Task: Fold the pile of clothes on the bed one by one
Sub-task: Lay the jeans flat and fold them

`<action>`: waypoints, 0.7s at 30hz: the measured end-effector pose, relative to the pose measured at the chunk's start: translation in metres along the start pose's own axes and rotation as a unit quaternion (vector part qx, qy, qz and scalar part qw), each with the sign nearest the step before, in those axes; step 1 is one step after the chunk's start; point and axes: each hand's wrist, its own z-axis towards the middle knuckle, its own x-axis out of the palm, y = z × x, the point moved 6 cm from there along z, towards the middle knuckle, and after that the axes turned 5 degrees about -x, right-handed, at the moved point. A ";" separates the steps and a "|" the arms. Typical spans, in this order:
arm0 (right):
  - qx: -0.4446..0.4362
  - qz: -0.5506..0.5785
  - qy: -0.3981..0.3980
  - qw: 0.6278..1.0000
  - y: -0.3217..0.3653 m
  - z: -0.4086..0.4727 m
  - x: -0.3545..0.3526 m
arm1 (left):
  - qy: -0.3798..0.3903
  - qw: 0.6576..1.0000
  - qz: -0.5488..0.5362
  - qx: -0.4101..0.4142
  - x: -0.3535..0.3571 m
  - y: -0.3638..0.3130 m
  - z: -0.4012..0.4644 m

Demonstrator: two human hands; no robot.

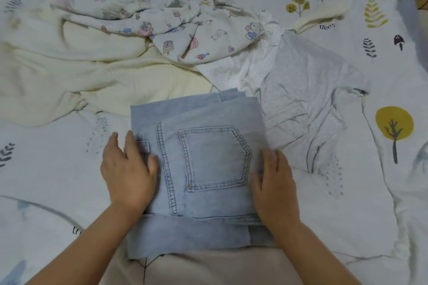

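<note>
Light blue jeans lie folded into a compact rectangle on the bed, back pocket facing up. My left hand rests flat on the folded jeans' left edge, fingers straight. Flat on their right edge lies my right hand, fingers pointing away from me. Behind the jeans spreads the unfolded pile: a cream knit garment at the left, a white cartoon-print piece in the middle, a white dotted piece, and a pale grey T-shirt at the right.
The bed sheet is white with printed trees and leaves. A cream cuff lies at the back right. A grey bed edge runs along the far right.
</note>
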 end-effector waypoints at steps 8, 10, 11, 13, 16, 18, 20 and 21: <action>0.086 0.160 0.056 0.982 -0.006 0.024 0.001 | 0.143 0.964 -0.188 -0.120 0.021 0.032 0.000; 0.077 0.174 0.031 0.981 -0.003 0.025 -0.005 | 0.146 0.955 -0.230 -0.119 0.019 0.032 0.001; 0.067 0.177 0.013 0.982 -0.001 0.025 -0.009 | 0.144 0.952 -0.243 -0.116 0.015 0.031 0.001; 0.043 0.183 -0.020 0.982 0.008 0.022 -0.020 | 0.133 0.949 -0.263 -0.110 0.004 0.028 0.001; 0.011 0.191 -0.044 0.981 0.027 0.014 -0.037 | 0.113 0.951 -0.272 -0.095 -0.021 0.022 -0.003; -0.013 0.189 -0.047 0.981 0.044 0.009 -0.049 | 0.094 0.955 -0.271 -0.082 -0.041 0.019 -0.008; -0.039 0.184 -0.040 0.981 0.062 0.007 -0.063 | 0.075 0.956 -0.271 -0.080 -0.064 0.019 -0.012; -0.054 0.182 -0.036 0.981 0.072 0.005 -0.070 | 0.067 0.956 -0.274 -0.085 -0.076 0.021 -0.014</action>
